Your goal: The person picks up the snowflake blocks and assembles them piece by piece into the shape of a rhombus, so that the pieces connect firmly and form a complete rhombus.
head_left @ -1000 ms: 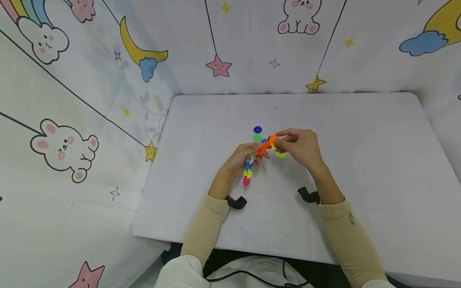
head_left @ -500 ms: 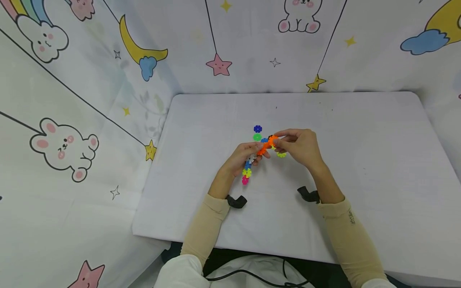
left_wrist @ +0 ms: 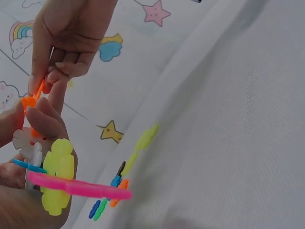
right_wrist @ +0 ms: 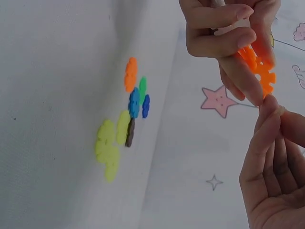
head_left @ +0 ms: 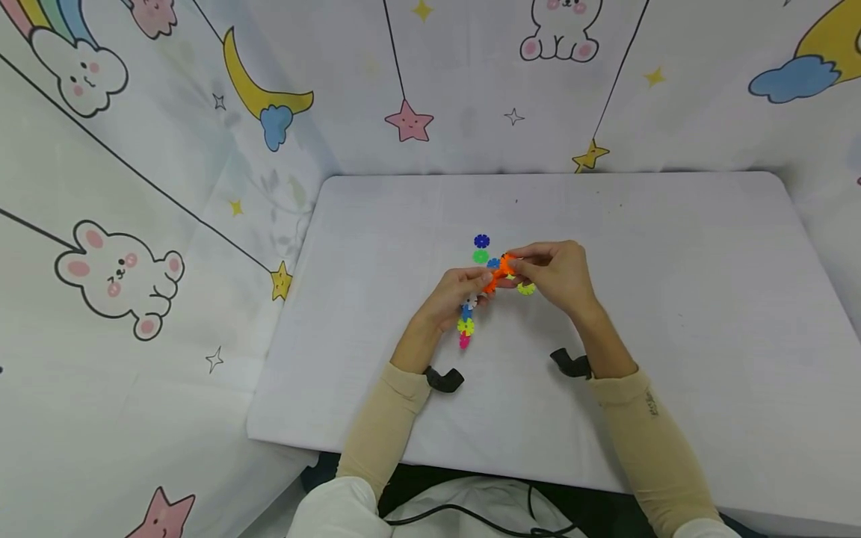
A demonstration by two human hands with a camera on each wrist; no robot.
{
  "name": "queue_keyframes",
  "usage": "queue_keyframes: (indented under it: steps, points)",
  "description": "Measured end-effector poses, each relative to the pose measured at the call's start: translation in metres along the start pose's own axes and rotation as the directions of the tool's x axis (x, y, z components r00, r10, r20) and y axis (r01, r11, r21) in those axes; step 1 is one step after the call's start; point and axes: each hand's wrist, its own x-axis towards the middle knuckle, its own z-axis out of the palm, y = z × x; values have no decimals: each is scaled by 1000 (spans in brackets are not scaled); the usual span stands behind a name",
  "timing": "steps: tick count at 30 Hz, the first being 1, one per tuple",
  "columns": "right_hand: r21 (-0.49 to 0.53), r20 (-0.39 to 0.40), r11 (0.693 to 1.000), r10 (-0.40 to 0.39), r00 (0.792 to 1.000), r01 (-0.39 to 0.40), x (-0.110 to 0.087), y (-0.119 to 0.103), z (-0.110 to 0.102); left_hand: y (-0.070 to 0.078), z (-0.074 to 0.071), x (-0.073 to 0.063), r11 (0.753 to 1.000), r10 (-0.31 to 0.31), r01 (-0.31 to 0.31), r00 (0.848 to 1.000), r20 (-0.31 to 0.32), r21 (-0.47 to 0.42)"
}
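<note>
My left hand (head_left: 452, 297) grips a chain of interlocking plastic snowflake discs above the table. Below its fingers hang white pieces, a blue disc (left_wrist: 28, 165), a yellow disc (left_wrist: 58, 152) and a pink disc (left_wrist: 81, 186) at the end. Orange discs (head_left: 509, 264) bridge the gap between both hands. With thumb and fingertips my right hand (head_left: 563, 275) pinches the far end of the orange part. Fingers hide much of the orange part, so I cannot tell exactly how its discs join.
Loose discs lie on the white table (head_left: 673, 314) beyond the hands: dark blue (head_left: 481, 240), green (head_left: 480, 256), blue (right_wrist: 134, 102), orange (right_wrist: 131, 75), dark brown (right_wrist: 130, 132) and several yellow-green ones (right_wrist: 105, 141). A patterned cloth wall (head_left: 457, 82) stands behind the table.
My right hand has shifted slightly left, toward the left hand, with the orange part. The chain's hanging pink end has swung a little. The loose discs have stayed put.
</note>
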Motion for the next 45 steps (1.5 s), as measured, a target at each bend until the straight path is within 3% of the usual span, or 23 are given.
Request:
queue_keyframes:
  steps: [9,20,28,34,45]
  points:
    - [26,-19,1000,11,1000,-11,-1,3,1,-1,3,1,1000,17,-18,999,-27,-11]
    - [108,-39,994,13,999,-8,-4,11,7,0,1,-2,997,43,-40,998,-42,58]
    - [127,-1,991,30,1000,-30,-5,13,8,0,-3,-4,996,43,-41,999,-18,85]
    - [133,-18,991,39,999,-36,-5,13,8,0,-3,-2,993,58,-57,998,-10,103]
    - [170,28,979,106,994,-109,-7,19,3,2,-6,-2,997,-44,40,997,64,63]
